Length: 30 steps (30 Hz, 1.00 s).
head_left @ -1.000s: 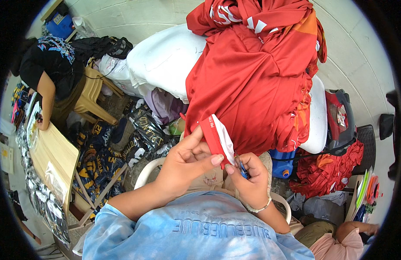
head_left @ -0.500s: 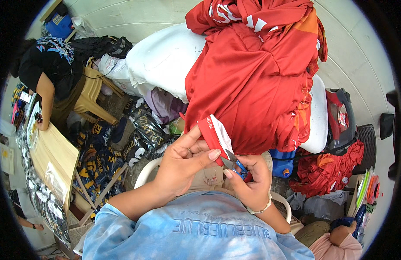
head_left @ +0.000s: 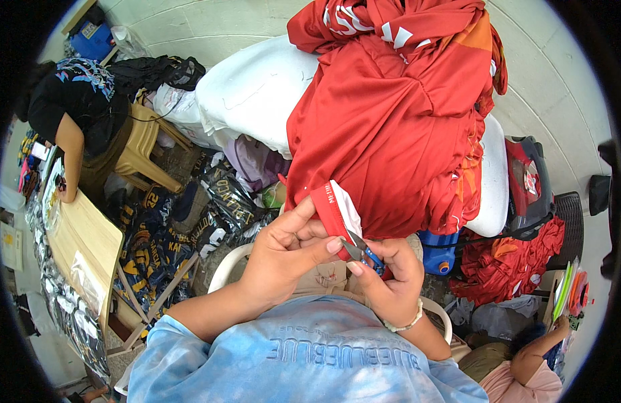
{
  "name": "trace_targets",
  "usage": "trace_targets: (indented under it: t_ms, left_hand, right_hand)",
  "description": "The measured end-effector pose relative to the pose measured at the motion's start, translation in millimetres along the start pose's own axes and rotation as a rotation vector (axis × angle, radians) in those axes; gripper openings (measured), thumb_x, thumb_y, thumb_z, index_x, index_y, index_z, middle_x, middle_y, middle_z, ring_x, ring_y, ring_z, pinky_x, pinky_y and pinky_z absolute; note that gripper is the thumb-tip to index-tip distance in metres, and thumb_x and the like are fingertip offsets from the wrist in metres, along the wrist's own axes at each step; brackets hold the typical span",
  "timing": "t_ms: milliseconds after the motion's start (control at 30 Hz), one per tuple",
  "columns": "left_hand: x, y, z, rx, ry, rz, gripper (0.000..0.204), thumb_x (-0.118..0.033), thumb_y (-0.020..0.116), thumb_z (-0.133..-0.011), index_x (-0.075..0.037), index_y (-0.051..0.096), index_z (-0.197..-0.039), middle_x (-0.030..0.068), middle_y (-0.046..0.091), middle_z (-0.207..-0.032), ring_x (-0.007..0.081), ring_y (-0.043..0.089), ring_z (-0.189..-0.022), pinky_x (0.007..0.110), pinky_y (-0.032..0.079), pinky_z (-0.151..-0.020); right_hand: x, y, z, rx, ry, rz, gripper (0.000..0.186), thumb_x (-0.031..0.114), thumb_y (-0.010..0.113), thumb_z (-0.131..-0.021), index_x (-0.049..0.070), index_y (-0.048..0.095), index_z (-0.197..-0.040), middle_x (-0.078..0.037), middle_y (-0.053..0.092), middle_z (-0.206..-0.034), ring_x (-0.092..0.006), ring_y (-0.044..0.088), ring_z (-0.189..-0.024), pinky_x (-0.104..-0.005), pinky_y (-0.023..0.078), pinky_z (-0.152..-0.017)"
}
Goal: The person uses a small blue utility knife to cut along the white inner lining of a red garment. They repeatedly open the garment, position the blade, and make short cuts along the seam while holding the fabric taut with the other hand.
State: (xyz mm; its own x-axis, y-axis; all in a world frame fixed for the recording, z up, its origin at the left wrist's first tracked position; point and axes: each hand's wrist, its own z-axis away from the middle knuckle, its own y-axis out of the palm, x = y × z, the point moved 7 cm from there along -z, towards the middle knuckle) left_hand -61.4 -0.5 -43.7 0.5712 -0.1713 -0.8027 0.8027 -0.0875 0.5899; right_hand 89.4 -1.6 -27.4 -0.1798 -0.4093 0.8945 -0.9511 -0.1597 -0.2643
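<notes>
Between thumb and fingers my left hand (head_left: 283, 245) pinches a narrow red fabric band (head_left: 330, 213) with a white inner side and small white lettering. My right hand (head_left: 391, 272) grips small thread snips (head_left: 365, 255) with blue handles and short metal blades. The blades rest against the band's lower edge, close to my left thumb tip. Whether a thread lies between them is too small to tell. Just beyond my hands, a large heap of red jerseys (head_left: 384, 127) covers much of a white padded board (head_left: 256, 84).
On the left, a person in a black shirt (head_left: 72, 101) leans over a wooden table (head_left: 82, 242) by a beige plastic chair (head_left: 146, 148). Dark jerseys (head_left: 156, 248) lie on the floor. At right are a blue container (head_left: 436, 252), more red fabric (head_left: 512, 262) and another person (head_left: 525, 369).
The red band and both hands have shifted very slightly right, the snips staying at its edge. The person at lower right has raised an arm toward the stacked items.
</notes>
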Motion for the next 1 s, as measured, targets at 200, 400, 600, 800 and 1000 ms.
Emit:
trace_targets:
  t_ms: [200, 400, 600, 800, 1000]
  left_hand:
    - [2, -1, 0, -0.007, -0.011, -0.008, 0.057, 0.002, 0.060, -0.088, -0.002, 0.037, -0.140, 0.0082, 0.065, -0.110, 0.0114, 0.060, -0.101, 0.027, 0.046, -0.090]
    - [-3, 4, 1, 0.040, 0.084, -0.137, 0.057, 0.001, 0.061, -0.088, 0.000, 0.037, -0.139, 0.0083, 0.065, -0.111, 0.0102, 0.060, -0.101, 0.026, 0.045, -0.091]
    - [-2, 3, 2, 0.020, 0.062, -0.133, 0.058, 0.001, 0.061, -0.088, 0.002, 0.035, -0.140, 0.0083, 0.064, -0.112, 0.0102, 0.060, -0.101, 0.024, 0.044, -0.090]
    - [0, 2, 2, 0.002, 0.079, -0.109, 0.066, 0.002, 0.061, -0.087, -0.002, 0.027, -0.144, 0.0075, 0.065, -0.108, 0.0113, 0.062, -0.097, 0.025, 0.046, -0.088]
    - [0, -4, -4, -0.056, 0.081, 0.026, 0.061, 0.002, 0.058, -0.088, -0.003, 0.031, -0.142, 0.0096, 0.063, -0.112, 0.0153, 0.061, -0.102, 0.029, 0.048, -0.089]
  right_hand:
    - [1, 0, -2, -0.007, 0.005, 0.035, 0.025, 0.008, 0.076, -0.078, -0.001, 0.061, -0.095, -0.005, 0.063, -0.074, -0.0076, 0.058, -0.064, -0.0220, 0.045, -0.057]
    - [2, -3, 1, -0.044, 0.022, -0.016, 0.025, 0.008, 0.076, -0.078, -0.001, 0.060, -0.094, -0.005, 0.064, -0.072, -0.0068, 0.058, -0.063, -0.0216, 0.045, -0.056]
    - [0, -1, 0, -0.017, -0.012, 0.061, 0.026, 0.009, 0.076, -0.078, 0.000, 0.060, -0.096, -0.005, 0.063, -0.076, -0.0064, 0.056, -0.063, -0.0218, 0.043, -0.055]
    - [-18, 9, 9, -0.018, 0.247, -0.342, 0.020, 0.004, 0.074, -0.077, 0.003, 0.056, -0.088, -0.001, 0.057, -0.074, -0.0041, 0.050, -0.065, -0.0207, 0.039, -0.056]
    - [-26, 8, 6, 0.070, 0.186, -0.147, 0.019, 0.001, 0.071, -0.077, 0.004, 0.055, -0.085, 0.000, 0.055, -0.074, -0.0040, 0.043, -0.062, -0.0212, 0.035, -0.054]
